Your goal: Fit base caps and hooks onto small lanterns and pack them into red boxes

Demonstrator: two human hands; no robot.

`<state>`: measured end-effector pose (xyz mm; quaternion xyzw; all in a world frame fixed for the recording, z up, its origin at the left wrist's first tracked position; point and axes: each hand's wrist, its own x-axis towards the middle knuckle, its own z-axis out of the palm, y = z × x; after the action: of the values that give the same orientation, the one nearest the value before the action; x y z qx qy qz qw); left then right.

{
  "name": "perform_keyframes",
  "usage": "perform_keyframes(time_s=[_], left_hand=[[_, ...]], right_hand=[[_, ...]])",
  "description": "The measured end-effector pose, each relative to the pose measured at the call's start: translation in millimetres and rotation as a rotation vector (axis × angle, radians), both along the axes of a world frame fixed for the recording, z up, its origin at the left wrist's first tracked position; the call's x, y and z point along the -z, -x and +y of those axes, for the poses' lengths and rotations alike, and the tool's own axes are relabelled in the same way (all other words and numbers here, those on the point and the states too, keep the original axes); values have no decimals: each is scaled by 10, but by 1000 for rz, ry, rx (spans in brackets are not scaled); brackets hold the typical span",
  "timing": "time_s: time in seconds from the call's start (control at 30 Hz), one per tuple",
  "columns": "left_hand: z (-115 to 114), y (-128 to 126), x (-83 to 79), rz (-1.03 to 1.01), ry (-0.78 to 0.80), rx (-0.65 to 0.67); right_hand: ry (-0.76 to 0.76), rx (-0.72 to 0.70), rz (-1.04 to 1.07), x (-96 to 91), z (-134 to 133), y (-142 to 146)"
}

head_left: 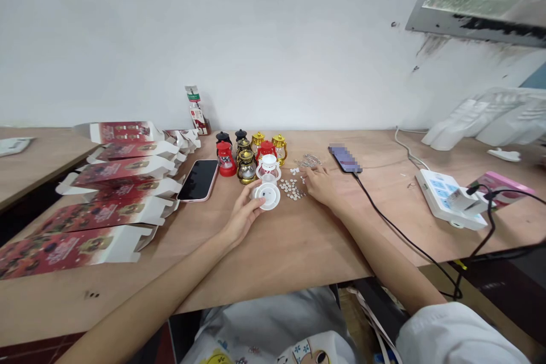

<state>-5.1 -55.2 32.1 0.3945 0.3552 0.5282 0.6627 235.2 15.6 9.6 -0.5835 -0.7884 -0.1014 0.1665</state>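
My left hand (241, 216) grips a small white lantern (267, 193) lying on its side on the wooden table (273, 250), its round base turned toward me. My right hand (319, 184) rests palm down beside a scatter of small round button cells (292, 188), fingers reaching into them. What the fingertips pinch, if anything, is too small to see. Just behind stands a cluster of little lanterns (249, 153) in red, black, gold and white.
A pink-cased phone (198, 180) lies left of the lanterns. Several red printed boxes (115, 182) lie flat along the left. A second phone (344, 158) on a black cable, a white power strip (447, 199) and a pink box (501, 185) sit right.
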Motion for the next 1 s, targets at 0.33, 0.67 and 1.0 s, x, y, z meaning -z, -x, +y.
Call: perform_keyframes(time_s=[0.33, 0.67, 1.0], left_hand=[[-4, -1, -2, 9, -4, 7], [-14, 0, -9, 43, -32, 20], [-31, -14, 6, 114, -73, 10]], right_hand=[[64, -38, -3, 10, 42, -61], [31, -113, 61, 36, 61, -80], [-142, -295, 880, -117, -256, 268]])
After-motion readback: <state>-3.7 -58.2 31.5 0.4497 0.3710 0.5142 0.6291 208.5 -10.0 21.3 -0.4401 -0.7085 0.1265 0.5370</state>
